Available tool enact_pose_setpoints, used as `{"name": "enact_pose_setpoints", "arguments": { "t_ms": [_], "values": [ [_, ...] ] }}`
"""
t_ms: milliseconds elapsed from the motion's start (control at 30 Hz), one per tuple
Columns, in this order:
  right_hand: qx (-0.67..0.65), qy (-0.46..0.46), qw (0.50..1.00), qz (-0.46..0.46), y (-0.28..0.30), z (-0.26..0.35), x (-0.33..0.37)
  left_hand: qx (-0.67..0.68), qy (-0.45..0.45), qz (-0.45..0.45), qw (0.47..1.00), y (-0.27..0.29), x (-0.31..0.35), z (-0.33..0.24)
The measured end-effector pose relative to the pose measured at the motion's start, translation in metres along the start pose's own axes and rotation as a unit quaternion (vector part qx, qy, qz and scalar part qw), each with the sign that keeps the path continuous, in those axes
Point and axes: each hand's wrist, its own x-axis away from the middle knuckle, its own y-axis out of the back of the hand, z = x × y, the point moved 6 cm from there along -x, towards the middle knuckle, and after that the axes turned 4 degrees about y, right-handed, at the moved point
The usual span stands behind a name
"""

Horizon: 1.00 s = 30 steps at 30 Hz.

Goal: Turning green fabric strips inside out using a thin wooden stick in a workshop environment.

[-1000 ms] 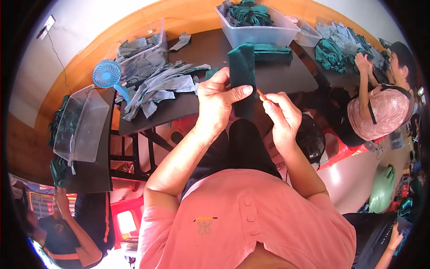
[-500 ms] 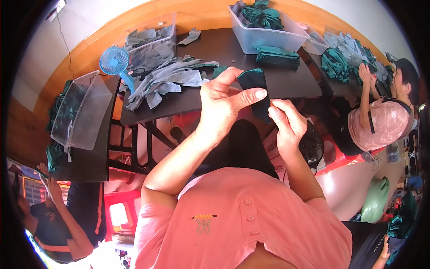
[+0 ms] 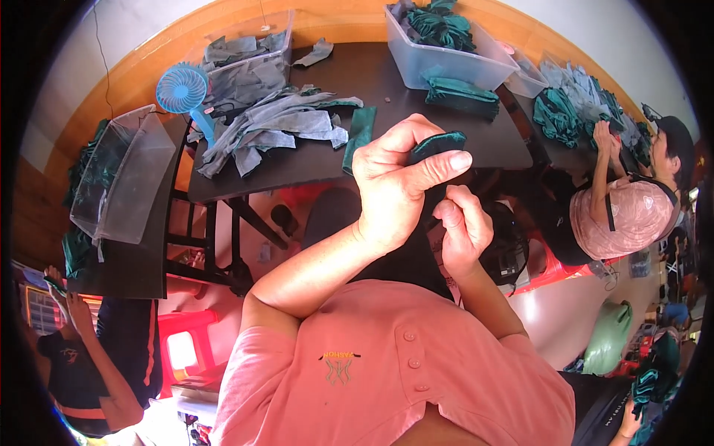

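Note:
My left hand [image 3: 394,182] is closed on a dark green piece of fabric [image 3: 445,141], its thumb pressed along the cloth and its curved upper edge standing up above the thumb. Just below and to the right, my right hand [image 3: 465,227] is closed, fingertips curled together; whatever they pinch is too small or hidden to make out. Beyond my left hand, a green fabric strip [image 3: 360,139] lies on the dark table [image 3: 342,70]. To its left spreads a loose pile of grey and green fabric pieces [image 3: 275,126].
A clear bin [image 3: 416,70] of green cloth stands at the back, a folded green stack [image 3: 462,98] before it. A blue fan [image 3: 182,89] stands left, near another clear bin [image 3: 123,178]. Co-workers sit at right [image 3: 625,215] and lower left [image 3: 93,364].
The fabric in my left hand has gone from hanging long to mostly gathered in the grip. Both hands sit slightly lower, and the green strip on the table now shows more fully.

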Motion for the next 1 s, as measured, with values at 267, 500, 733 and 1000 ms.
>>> {"name": "enact_pose_setpoints", "arguments": {
  "t_ms": [267, 500, 733, 1000],
  "values": [
    [-0.003, 0.007, 1.0, -0.003, -0.003, 0.001, 0.004, -0.043, -0.025, 0.014, 0.999, 0.003, 0.0, 0.001],
    [-0.003, 0.01, 1.0, -0.015, -0.003, 0.005, 0.005, -0.041, -0.064, 0.02, 0.997, 0.005, 0.003, -0.004],
    [-0.014, 0.002, 1.0, -0.02, -0.003, 0.007, 0.009, -0.031, -0.041, 0.022, 0.998, 0.004, 0.007, -0.002],
    [-0.009, 0.006, 1.0, 0.011, -0.003, 0.009, 0.009, -0.044, 0.003, 0.035, 0.998, 0.001, 0.011, 0.002]
  ]
}}
